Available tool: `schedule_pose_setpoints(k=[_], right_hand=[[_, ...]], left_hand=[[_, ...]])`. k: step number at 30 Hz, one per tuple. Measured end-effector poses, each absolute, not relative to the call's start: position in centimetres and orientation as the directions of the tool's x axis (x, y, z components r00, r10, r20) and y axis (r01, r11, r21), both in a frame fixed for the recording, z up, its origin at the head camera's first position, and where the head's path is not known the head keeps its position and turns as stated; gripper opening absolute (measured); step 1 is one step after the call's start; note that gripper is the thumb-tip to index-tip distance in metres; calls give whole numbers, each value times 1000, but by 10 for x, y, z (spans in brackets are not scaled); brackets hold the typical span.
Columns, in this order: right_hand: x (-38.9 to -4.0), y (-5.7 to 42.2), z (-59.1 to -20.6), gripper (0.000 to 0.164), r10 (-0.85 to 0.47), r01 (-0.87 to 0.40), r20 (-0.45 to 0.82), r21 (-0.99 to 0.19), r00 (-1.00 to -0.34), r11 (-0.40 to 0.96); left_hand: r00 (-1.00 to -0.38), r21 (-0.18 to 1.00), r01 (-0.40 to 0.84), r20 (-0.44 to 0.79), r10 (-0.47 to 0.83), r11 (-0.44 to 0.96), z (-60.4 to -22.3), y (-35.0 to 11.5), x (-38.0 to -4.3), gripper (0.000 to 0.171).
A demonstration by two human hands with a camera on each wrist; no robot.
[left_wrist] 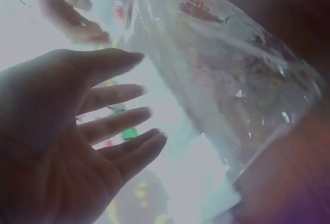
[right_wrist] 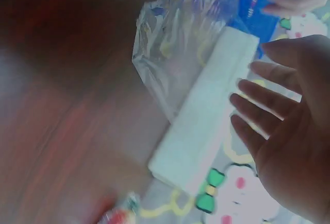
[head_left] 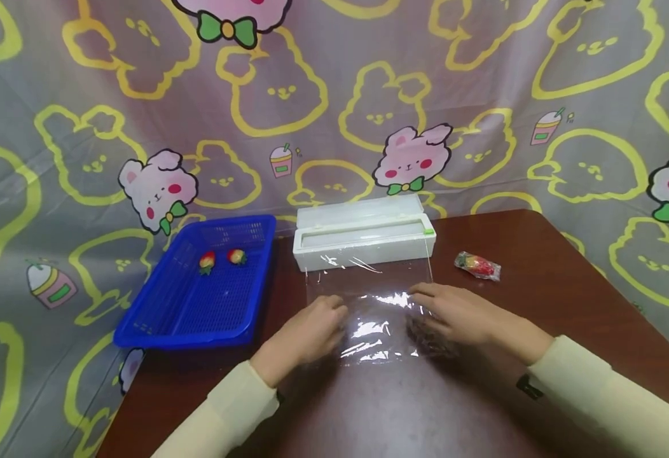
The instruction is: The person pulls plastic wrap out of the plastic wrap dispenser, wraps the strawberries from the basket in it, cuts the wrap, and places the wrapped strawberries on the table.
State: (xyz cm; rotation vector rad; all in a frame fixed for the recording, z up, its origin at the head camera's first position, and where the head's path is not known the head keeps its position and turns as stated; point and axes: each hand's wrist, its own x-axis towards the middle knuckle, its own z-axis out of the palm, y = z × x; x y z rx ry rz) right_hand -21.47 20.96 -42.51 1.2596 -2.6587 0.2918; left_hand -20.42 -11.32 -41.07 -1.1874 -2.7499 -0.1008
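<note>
A sheet of clear cling film (head_left: 371, 318) runs from the front of a white dispenser box (head_left: 369, 252) toward me over the brown table. My left hand (head_left: 314, 327) is over the film's left edge, its fingers spread and loosely extended in the left wrist view. On the opposite edge is my right hand (head_left: 463, 313), its fingers likewise apart and relaxed in the right wrist view. Neither hand shows anything pinched between finger and thumb. Right of the box lies a strawberry (head_left: 479, 266) wrapped in clear film.
A blue plastic basket (head_left: 131, 334) stands on the left side of the table (head_left: 563, 286), holding a strawberry (head_left: 206, 262) and another strawberry (head_left: 236, 256). The dispenser's lid (head_left: 360, 212) is raised at the back. A patterned curtain (head_left: 323, 83) hangs behind the table.
</note>
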Motion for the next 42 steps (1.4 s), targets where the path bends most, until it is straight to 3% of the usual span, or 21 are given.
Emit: schedule_pose_setpoints(k=[5,10,19,28,35,42], right_hand=[[-256,189,-441,45,-712,-735,184,-218,-677,642],[-278,191,-461,56,-672,-663,76,-273,-737,697],[-285,219,-473,72,-601,-582,21,-278,-799,764],[-275,234,-462,73,-539,-527,6,-221,-842,821],[-274,206,-453,69,-606,-612,96,-182,-790,769],[-284,196,-464,83,-587,-563,-61,-217,-807,797]], left_hand=[[-786,108,617,32,617,780,-421,-95,-250,57],[-850,175,497,-98,517,850,-433,-94,-274,79],[-862,140,477,-118,492,868,-443,-108,-282,80],[-864,157,470,-119,489,869,-446,-114,-282,82],[-873,151,463,-92,478,874,-446,-115,-286,86],[-865,135,472,-118,487,871,-450,-109,-290,93]])
